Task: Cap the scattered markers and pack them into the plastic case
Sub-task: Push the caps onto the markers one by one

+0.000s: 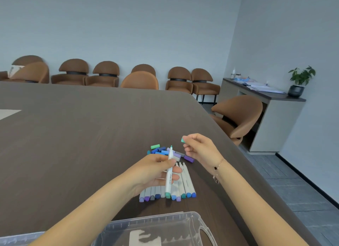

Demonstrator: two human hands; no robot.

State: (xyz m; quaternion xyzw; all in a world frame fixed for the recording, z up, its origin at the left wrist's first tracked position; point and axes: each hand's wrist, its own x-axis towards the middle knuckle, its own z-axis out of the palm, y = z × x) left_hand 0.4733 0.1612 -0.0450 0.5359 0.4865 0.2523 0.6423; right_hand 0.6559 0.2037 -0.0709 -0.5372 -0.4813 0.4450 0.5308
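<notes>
The left hand (157,169) gripped a white marker (169,174) around mid-barrel, its teal tip pointing up and away. That looked the sensible hold: the barrel seemed light, stiff and smooth, likely to twist if pinched near an end. Below it, a row of markers (176,188) lay side by side on the worktop (77,135), with loose caps (165,151) heaped just beyond. The right hand (200,148) pinched a small teal cap (182,139) at its fingertips, apart from the tip. The plastic case (156,229) sat open nearest the person.
</notes>
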